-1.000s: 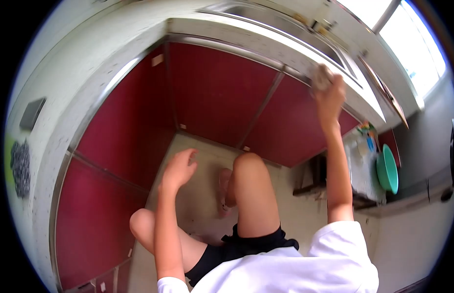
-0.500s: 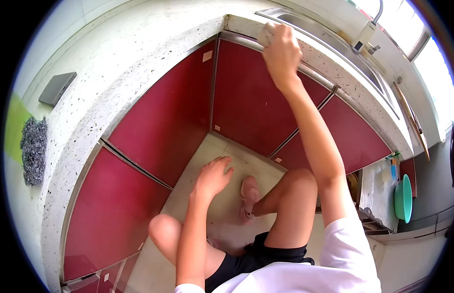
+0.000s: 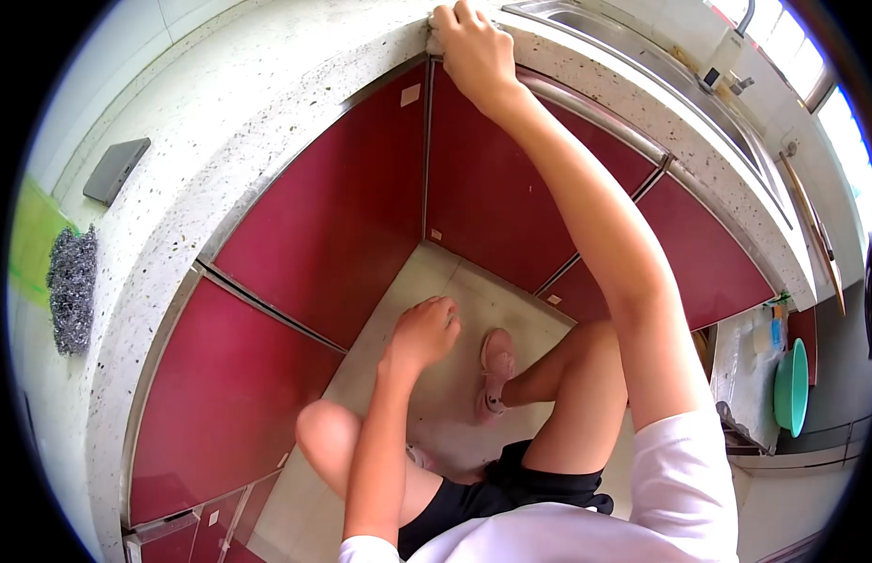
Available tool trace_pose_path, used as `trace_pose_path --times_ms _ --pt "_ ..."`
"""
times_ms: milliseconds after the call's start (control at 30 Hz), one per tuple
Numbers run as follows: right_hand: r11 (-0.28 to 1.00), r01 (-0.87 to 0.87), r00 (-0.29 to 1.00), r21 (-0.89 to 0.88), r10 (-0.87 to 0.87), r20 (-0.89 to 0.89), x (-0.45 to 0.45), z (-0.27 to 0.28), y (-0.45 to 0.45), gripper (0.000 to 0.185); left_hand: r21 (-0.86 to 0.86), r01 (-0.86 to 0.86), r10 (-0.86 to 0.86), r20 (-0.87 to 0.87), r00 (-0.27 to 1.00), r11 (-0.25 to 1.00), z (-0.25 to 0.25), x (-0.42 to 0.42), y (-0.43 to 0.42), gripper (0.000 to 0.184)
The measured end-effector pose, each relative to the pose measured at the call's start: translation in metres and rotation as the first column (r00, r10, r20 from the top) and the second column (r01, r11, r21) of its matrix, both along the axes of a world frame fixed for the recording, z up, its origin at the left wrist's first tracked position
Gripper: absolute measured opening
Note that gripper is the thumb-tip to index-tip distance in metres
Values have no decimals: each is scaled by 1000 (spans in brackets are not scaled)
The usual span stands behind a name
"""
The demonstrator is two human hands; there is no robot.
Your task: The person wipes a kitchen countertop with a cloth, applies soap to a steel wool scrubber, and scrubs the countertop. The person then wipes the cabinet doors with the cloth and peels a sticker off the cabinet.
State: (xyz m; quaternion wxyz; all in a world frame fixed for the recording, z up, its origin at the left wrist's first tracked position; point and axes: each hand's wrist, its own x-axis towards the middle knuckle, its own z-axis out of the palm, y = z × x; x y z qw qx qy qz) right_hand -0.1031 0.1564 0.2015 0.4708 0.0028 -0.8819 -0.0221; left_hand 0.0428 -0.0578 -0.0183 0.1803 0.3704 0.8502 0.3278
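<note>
My right hand reaches up to the inner corner of the speckled stone countertop. Its fingers are wrapped over a pale cloth, pressed against the counter's front edge. Most of the cloth is hidden under the hand. Lower down, above the floor and near my bent knee, my left hand hangs with its fingers curled in, and nothing shows in it. Below the counter are dark red cabinet doors with metal trim.
A steel sink is set in the counter on the right. On the left part lie a grey flat box-like object and a dark shaggy mat or cloth. A green basin stands at the lower right by a shelf.
My right hand has slid left along the counter edge with the cloth, from beside the sink to the corner. The left hand's fingers have curled in. The view has shifted slightly.
</note>
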Motion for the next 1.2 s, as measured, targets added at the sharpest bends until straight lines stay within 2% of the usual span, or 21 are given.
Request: trace_pose_path --times_ms 67,100,133,200,233,300,333,400,467,533,600,633,667,767,867,900,933,1000,1033,1100,1200 --pt "980 59 998 192 -63 17 2 1 1 30 13 25 -26 58 998 1000 2 -6 3 30" --pt "979 49 993 200 -69 92 3 0 4 33 18 29 -29 43 999 999 3 -9 5 30" --pt "951 66 992 300 -96 85 3 -8 11 35 20 -4 3 54 999 1000 3 -9 3 29" --pt "913 -16 979 408 -68 190 9 -29 20 38 29 -41 39 55 998 999 1 -13 3 28" --pt "911 -17 981 411 -64 181 17 -28 21 38 2 -46 46 16 999 999 -1 -16 4 28" --pt "986 4 972 165 -43 233 28 -27 22 40 -25 -62 61 -27 998 998 3 -18 3 28" --pt "1000 -20 989 15 17 146 27 -18 22 41 -25 -66 66 22 998 998 11 -14 4 27" --pt "1000 -15 999 7 16 -39 20 -12 8 40 -24 -79 80 79 994 997 17 -10 8 27" --pt "998 8 998 -55 -12 -70 14 -10 -5 40 73 -9 8 17 1000 997 13 -6 7 27" --pt "988 -21 975 -150 -13 -220 8 -1 -12 42 48 -18 19 -29 999 999 14 -6 5 27" --pt "996 8 926 -89 -41 -376 8 6 -13 42 27 -69 70 -50 996 997 19 -5 3 28" --pt "997 7 960 -71 -26 -277 5 4 -15 34 28 -65 67 -82 994 998 23 -8 4 29" --pt "995 2 965 -96 -27 -262 1 -10 -18 34 18 -46 48 -120 992 999 25 -9 2 30" --pt "996 -87 921 -5 79 -382 -9 -21 -11 39 -62 -15 10 -80 997 998 26 -17 4 31" --pt "1000 16 955 16 -10 -298 -6 -33 -2 45 26 -23 25 -86 996 999 12 -22 7 31" --pt "1000 18 968 -22 -23 -251 -1 -38 -2 49 8 -32 32 -59 998 999 12 -22 9 31" --pt "992 22 992 -120 -37 -117 2 -47 -4 46 21 -26 28 -67 997 999 13 -21 10 31" --pt "963 5 1000 -270 -4 4 20 -68 -2 49 -45 -37 39 44 998 998 13 -19 12 32" --pt "965 4 1000 -262 -6 -7 32 -69 -2 49 -36 -36 37 33 999 999 8 -15 10 32" --pt "911 -71 997 -407 64 -30 41 -63 -1 52 -69 -10 2 -114 993 998 1 -16 8 34" --pt "986 -75 973 -149 40 -226 50 2 -30 39 88 1 8 -102 995 996 12 -1 6 39"
